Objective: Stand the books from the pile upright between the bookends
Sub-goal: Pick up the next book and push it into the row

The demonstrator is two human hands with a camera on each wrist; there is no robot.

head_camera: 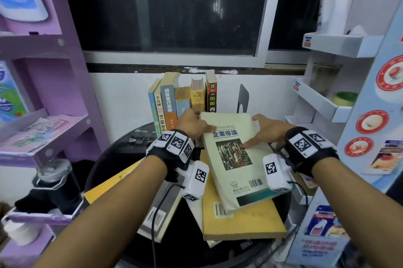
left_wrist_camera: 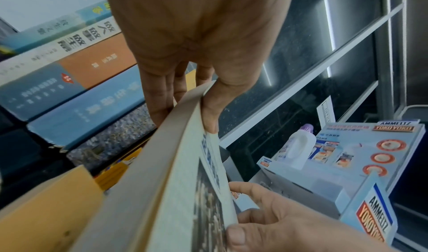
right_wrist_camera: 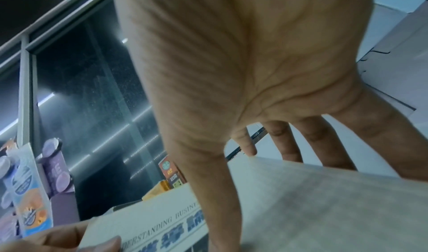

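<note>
Both hands gripped the pale book over the pile

At the far left stood a purple shelf unit [head_camera: 43,93], and a dark bottle [head_camera: 54,185] sat in its lower tray. On the round black table [head_camera: 104,158], a yellow book [head_camera: 113,182] lay flat near the left edge, partly under the left forearm. Along the table's far edge a row of upright books [head_camera: 181,97] stood against the white wall, leaning slightly leftward.

The left hand [head_camera: 192,122] gripped the far left corner of a pale green book [head_camera: 235,158]; the left wrist view showed the thumb on the cover and the fingers [left_wrist_camera: 159,94] beneath it. The book was tilted, its far end raised toward the row, its near end over a large yellow book [head_camera: 242,222] lying flat in the pile near the table's front edge. The right hand [head_camera: 268,130] held the book's right side, thumb pressed on the cover and fingers [right_wrist_camera: 287,146] curled over the page edge, as the right wrist view showed.

Behind the right hand a black bookend [head_camera: 243,98] stood upright at the far right of the table, apart from the row's last red-spined book [head_camera: 211,93]. Whether the pale book's near end touched the pile was hard to judge. On the right rose a white display shelf [head_camera: 340,45] holding a small green bowl [head_camera: 344,98]
</note>
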